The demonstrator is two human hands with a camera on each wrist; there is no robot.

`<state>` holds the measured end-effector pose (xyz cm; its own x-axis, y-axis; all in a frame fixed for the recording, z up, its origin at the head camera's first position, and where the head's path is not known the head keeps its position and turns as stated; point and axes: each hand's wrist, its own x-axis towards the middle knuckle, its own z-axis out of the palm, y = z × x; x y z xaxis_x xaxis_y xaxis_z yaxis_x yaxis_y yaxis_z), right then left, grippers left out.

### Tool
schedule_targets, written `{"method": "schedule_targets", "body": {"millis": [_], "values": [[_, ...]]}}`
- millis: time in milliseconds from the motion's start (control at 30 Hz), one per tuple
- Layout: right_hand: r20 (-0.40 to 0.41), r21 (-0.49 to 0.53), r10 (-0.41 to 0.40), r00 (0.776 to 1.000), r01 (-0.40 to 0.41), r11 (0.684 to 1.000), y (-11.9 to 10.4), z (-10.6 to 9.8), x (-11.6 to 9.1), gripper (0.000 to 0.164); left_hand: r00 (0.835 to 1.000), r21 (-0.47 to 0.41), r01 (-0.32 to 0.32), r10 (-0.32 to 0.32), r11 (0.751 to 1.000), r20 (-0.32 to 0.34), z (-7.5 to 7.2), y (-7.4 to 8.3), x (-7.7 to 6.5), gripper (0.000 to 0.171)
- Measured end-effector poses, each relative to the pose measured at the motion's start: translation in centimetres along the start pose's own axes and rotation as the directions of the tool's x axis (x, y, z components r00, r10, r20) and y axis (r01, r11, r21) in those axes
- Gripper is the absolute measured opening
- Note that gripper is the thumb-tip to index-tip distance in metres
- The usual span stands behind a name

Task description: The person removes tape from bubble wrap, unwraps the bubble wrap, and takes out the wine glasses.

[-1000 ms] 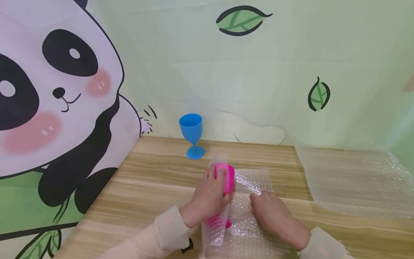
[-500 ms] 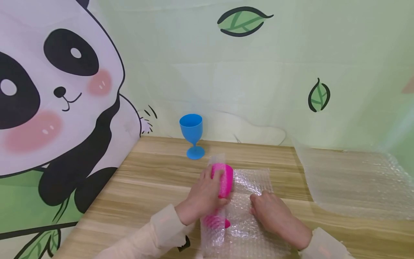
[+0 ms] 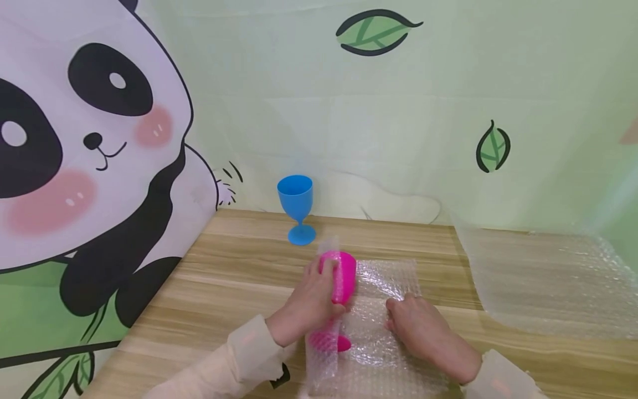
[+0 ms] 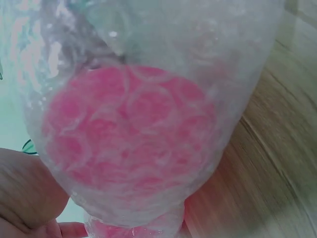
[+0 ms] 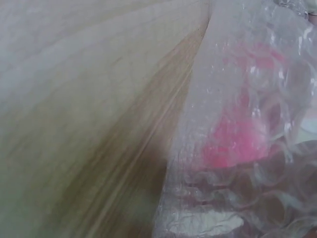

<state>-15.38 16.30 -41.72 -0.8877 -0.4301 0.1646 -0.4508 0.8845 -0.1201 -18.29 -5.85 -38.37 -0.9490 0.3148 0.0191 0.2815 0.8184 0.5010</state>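
A pink goblet [image 3: 347,280] lies on its side on a sheet of bubble wrap [image 3: 374,366], its bowl toward the back and its foot toward me. Over its left side a strip of the wrap is folded. My left hand [image 3: 311,299] grips the bowl through that fold. The left wrist view shows the round pink foot [image 4: 131,131] through the bubbles. At the sheet's right side, my right hand [image 3: 418,327] holds the wrap with curled fingers; its fingertips are hidden. Through the wrap, the goblet appears as a pink blur in the right wrist view.
Behind the hands a blue goblet [image 3: 296,205] stands upright on the wooden table [image 3: 239,266]. Another bubble wrap sheet [image 3: 553,282] lies at the right, against the backdrop. A printed panda cloth [image 3: 379,122] hangs behind and at the left. Near my left sleeve is a small black item [image 3: 281,377].
My left hand has shifted slightly left with the goblet and the folded strip. More of the pink bowl and foot now shows past the fold. The right hand stays nearly still.
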Motion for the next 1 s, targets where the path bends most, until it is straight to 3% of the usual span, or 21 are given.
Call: {"method": "schedule_targets", "body": {"millis": [167,367,1000], "values": [[0.001,0.009,0.006,1.0,-0.006,1.0,0.0,-0.1,-0.1,0.027,0.997,-0.095,0.071,-0.069,0.993,0.015,-0.2,-0.3,-0.3,0.086],[-0.006,0.018,0.007,1.0,-0.007,1.0,-0.1,-0.1,-0.3,0.024,0.995,-0.188,0.104,-0.103,0.977,0.017,-0.4,-0.9,-0.5,0.092],[-0.006,-0.013,0.015,1.0,-0.015,1.0,-0.3,0.1,-0.3,0.028,0.98,-0.216,0.197,-0.194,0.956,0.035,-0.8,-1.6,-0.8,0.098]]}}
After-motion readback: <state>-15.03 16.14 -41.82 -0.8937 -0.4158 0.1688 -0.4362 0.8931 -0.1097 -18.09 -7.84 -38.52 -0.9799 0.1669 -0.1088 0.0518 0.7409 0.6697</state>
